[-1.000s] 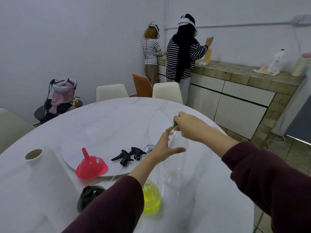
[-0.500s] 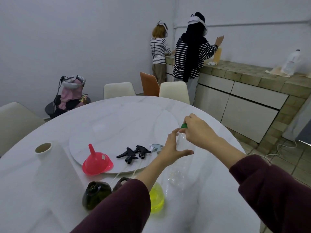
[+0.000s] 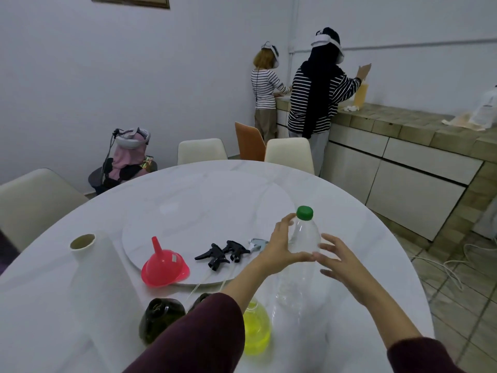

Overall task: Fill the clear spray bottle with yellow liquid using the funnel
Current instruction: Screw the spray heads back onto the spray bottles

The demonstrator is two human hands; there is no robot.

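Observation:
A tall clear bottle [image 3: 305,238] with a green cap [image 3: 304,212] stands on the white round table [image 3: 376,265]. My left hand [image 3: 281,247] wraps around its upper part. Just right of the bottle, my right hand [image 3: 340,263] is off the cap with its fingers spread. A round bottle of yellow liquid [image 3: 256,329] stands near me, partly hidden by my left sleeve. A red funnel [image 3: 164,265] lies mouth down on the turntable [image 3: 215,208]. Two black spray heads [image 3: 222,254] lie beside it.
Two dark green bottles [image 3: 158,319] stand left of the yellow one. A paper towel roll [image 3: 88,265] stands at the table's left. Chairs [image 3: 289,154] ring the far side. Two people [image 3: 317,90] work at a tiled counter [image 3: 403,125] behind.
My right hand has left the green cap and dropped to the bottle's right side, fingers spread. The left hand keeps its hold on the bottle. The camera has tilted.

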